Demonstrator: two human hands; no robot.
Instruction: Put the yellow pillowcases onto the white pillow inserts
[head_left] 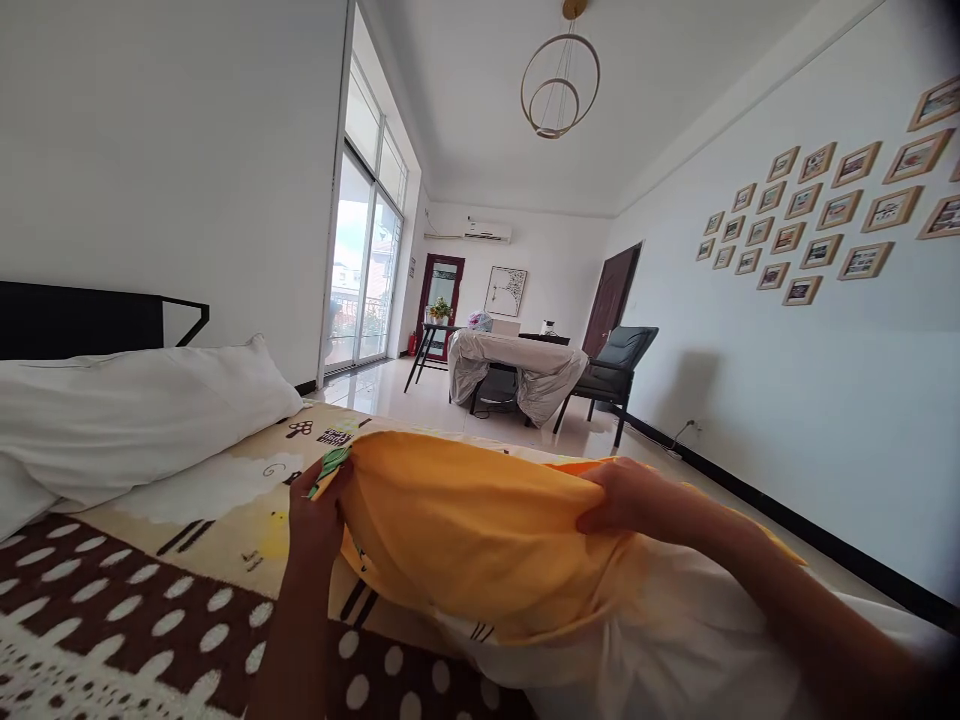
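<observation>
An orange pillowcase [465,530] is stretched between my two hands above the bed. My left hand [319,515] grips its left corner, where a green leafy print shows. At the upper right edge, my right hand [619,495] is closed on the orange cloth, with the fingertips partly hidden in its folds. A soft white pillow [675,600] lies under and beside the lower right of the cloth; how much of it is inside the cover cannot be seen.
Another white pillow [142,415] rests at the left by the black headboard [82,320]. Beneath everything is a patterned bedspread [225,510] in beige and brown. Beyond the bed stand a cloth-covered table [517,350], a dark chair [619,365] and a tall plant stand [431,345].
</observation>
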